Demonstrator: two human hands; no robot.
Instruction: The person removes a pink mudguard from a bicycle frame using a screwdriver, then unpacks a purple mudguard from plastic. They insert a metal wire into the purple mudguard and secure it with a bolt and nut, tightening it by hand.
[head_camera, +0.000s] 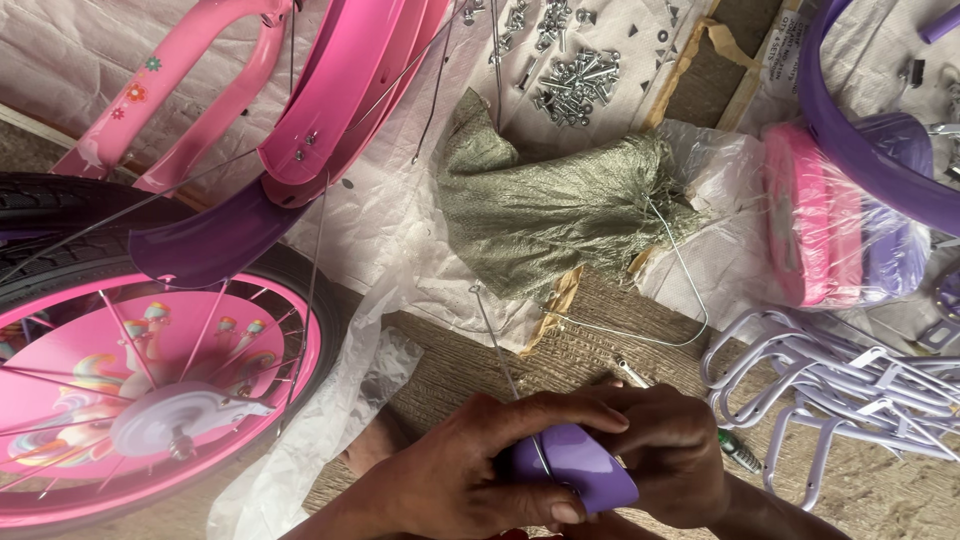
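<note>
Purple plastic mudguard piece (578, 468) is held low in the middle, clamped between the left hand (470, 475) and the right hand (668, 450), so that a thin wire stay (505, 365) can be kept against it; the screws (580, 75) are heaped well apart on the white sheet (400, 215)

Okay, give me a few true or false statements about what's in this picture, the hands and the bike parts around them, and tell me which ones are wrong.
1. Both hands, left hand and right hand, grip a purple fender. True.
2. The pile of bolts lies in a metal bowl. False: it lies loose on white sheeting.
3. The pink wheel has a cartoon disc behind its spokes. True.
4. The lilac wire frames lie left of the hands. False: they lie to the right.
5. A green woven sack lies beyond the hands. True.
</note>
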